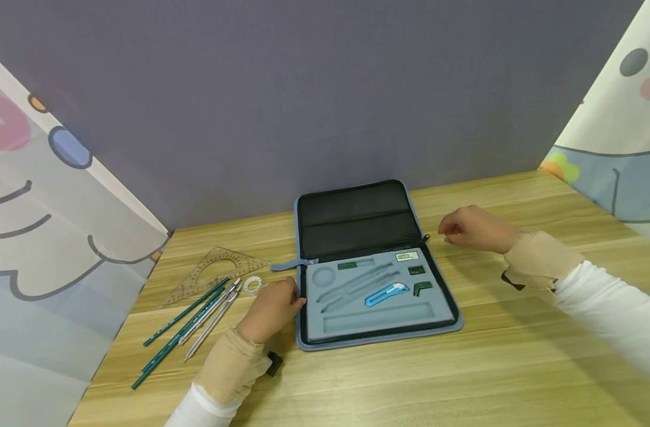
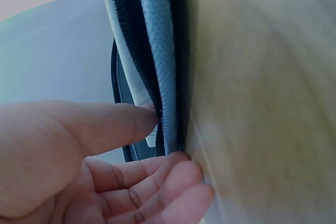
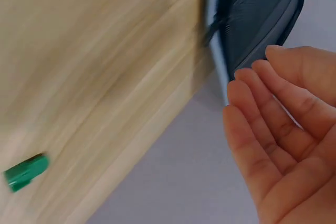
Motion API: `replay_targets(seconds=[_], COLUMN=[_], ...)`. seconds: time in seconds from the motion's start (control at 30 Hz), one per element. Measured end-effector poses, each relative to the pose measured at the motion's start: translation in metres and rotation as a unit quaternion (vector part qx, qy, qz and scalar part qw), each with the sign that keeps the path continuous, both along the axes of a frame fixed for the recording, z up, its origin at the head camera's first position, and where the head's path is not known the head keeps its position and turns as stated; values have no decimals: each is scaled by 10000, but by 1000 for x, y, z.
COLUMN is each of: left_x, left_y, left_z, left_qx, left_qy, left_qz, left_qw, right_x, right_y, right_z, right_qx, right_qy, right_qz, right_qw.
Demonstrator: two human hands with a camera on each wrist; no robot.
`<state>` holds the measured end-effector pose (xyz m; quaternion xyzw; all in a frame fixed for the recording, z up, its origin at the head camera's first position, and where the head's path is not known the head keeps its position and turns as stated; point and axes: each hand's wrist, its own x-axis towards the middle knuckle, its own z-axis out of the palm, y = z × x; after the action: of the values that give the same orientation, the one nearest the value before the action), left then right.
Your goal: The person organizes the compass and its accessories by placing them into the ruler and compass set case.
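Note:
A blue zippered stationery case [image 1: 300, 332] lies unfolded on the table, its black lid [image 1: 357, 216] laid back. Its grey foam insert [image 1: 316, 320] holds a blue utility knife [image 1: 386, 294] and a white-and-green eraser [image 1: 407, 257]; several shaped recesses show around them. My left hand [image 1: 271, 308] pinches the case's left edge, thumb on the zipper side [image 2: 157, 103] and fingers on the outer side. Right of the case, near the zipper pull [image 1: 426, 238], my right hand [image 1: 477, 229] hovers with loosely bent fingers and nothing in them.
Left of the case lie a clear set square [image 1: 197, 276], dark green pencils [image 1: 188, 320], silver compasses [image 1: 213, 323] and a small white ring [image 1: 252, 285]. A small green object [image 3: 27, 171] is on the table near my right hand. A grey panel [image 1: 250, 107] stands behind.

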<state>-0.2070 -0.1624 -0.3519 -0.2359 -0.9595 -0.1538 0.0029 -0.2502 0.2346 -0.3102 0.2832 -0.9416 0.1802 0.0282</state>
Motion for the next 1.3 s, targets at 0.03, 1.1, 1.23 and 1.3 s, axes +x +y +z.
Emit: replay_targets(seconds=[0.03, 1.1, 1.23, 1.3], left_x=[0, -2, -3, -3], left_y=[0, 0, -1, 0], left_z=[0, -3, -3, -3], left_qx=[-7, 22, 38, 44], left_qy=[-5, 13, 33, 33], left_qz=[5, -34, -29, -29], left_qw=[10000, 10000, 10000, 10000], right_x=[1, 19, 19, 19], right_y=[4, 88, 88, 88], right_z=[-1, -29, -29, -29], right_qx=[50, 592, 483, 474], right_qy=[-35, -1116, -1180, -1188], right_qz=[-56, -1405, -1397, -1386], right_qw=[10000, 9820, 9819, 9821])
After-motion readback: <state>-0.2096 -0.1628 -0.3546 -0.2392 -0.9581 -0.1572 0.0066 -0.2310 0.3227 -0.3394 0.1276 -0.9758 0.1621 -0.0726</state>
